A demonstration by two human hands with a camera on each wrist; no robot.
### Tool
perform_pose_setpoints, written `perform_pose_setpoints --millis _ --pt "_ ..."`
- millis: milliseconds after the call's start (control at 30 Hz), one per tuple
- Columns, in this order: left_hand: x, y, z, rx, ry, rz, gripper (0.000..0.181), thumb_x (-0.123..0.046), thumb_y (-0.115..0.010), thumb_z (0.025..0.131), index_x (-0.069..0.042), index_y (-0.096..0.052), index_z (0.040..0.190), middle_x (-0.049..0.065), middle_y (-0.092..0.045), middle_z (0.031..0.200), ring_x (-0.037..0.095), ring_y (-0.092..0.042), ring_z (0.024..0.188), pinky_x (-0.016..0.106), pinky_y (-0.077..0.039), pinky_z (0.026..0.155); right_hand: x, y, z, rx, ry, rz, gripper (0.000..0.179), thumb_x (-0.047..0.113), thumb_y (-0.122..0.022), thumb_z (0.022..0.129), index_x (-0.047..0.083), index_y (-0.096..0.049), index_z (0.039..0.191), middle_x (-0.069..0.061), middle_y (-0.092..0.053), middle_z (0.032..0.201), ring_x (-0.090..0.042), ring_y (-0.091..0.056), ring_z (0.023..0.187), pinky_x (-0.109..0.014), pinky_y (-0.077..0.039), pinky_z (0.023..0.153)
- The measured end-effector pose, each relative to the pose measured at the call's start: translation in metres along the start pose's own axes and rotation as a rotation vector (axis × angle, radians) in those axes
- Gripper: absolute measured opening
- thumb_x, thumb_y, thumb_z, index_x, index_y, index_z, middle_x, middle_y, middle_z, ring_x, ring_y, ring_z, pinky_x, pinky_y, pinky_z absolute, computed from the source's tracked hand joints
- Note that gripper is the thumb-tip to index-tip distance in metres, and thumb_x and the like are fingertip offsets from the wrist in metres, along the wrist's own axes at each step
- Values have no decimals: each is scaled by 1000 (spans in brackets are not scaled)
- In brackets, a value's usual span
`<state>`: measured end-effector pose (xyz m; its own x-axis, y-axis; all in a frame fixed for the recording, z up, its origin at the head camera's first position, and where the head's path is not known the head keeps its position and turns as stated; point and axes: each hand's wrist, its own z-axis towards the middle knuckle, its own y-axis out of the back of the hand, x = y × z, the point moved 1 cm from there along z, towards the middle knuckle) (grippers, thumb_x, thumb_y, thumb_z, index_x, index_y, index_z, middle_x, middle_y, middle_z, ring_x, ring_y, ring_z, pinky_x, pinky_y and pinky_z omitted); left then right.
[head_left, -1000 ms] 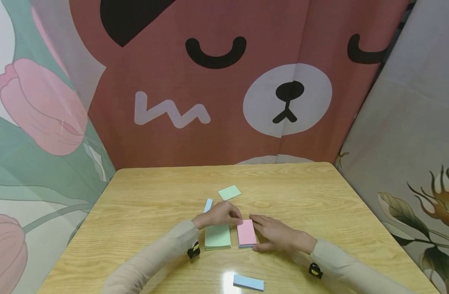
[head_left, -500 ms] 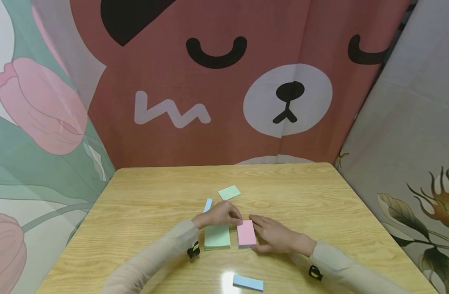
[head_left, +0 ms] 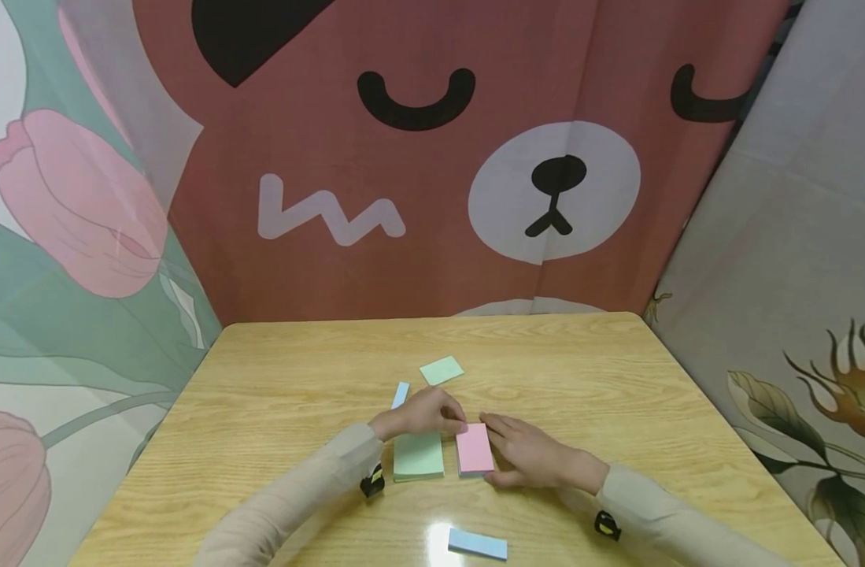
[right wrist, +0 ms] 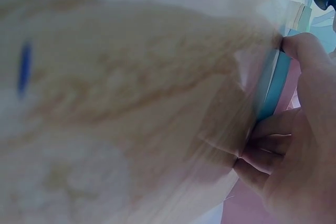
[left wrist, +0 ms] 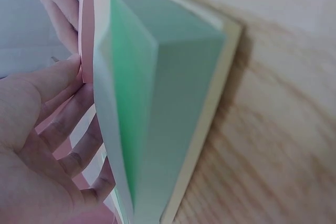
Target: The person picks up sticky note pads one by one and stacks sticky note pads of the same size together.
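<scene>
My left hand pinches the far left corner of a pink sticky note between thumb and finger. That note tops a small stack on the table, with a bluish layer showing beneath it in the right wrist view. Along the stack's right side, my right hand holds it, thumb by the near corner and fingers by the far one. A thick green sticky note pad lies just left, partly under my left wrist. In the left wrist view the green pad looms close, its outer sheet bowed away.
Farther back on the wooden table lies a light green note. A narrow blue strip pad pokes out behind my left hand, and another blue strip pad sits near the front. Printed curtains hang behind and beside the table.
</scene>
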<state>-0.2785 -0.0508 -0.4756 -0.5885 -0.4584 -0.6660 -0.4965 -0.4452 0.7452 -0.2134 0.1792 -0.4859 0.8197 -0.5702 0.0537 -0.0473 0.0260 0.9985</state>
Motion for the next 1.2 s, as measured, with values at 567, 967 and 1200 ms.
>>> perform_pose_setpoints --millis 567,967,1200 --pt "-8 1 -12 52 -38 164 30 -36 -70 93 -13 -73 113 -7 -70 105 4 -60 90 19 -48 79 1 0 1 -15 -2 11 78 53 -48 101 -12 -41 143 -33 -34 150 -41 -37 137 -50 -37 108" --pt "-20 -8 -25 78 -15 475 69 -62 -62 89 -9 -60 133 2 -59 124 13 -53 107 27 -48 89 0 1 -1 -21 11 -5 77 53 -47 101 -12 -41 143 -33 -34 150 -40 -37 137 -50 -37 109" --pt "-26 -12 -30 95 11 532 83 -71 -62 83 -9 -55 137 1 -52 131 14 -49 116 33 -46 94 -1 -2 -1 -48 28 -21 79 56 -43 102 -12 -44 141 -33 -36 148 -42 -39 136 -51 -40 106"
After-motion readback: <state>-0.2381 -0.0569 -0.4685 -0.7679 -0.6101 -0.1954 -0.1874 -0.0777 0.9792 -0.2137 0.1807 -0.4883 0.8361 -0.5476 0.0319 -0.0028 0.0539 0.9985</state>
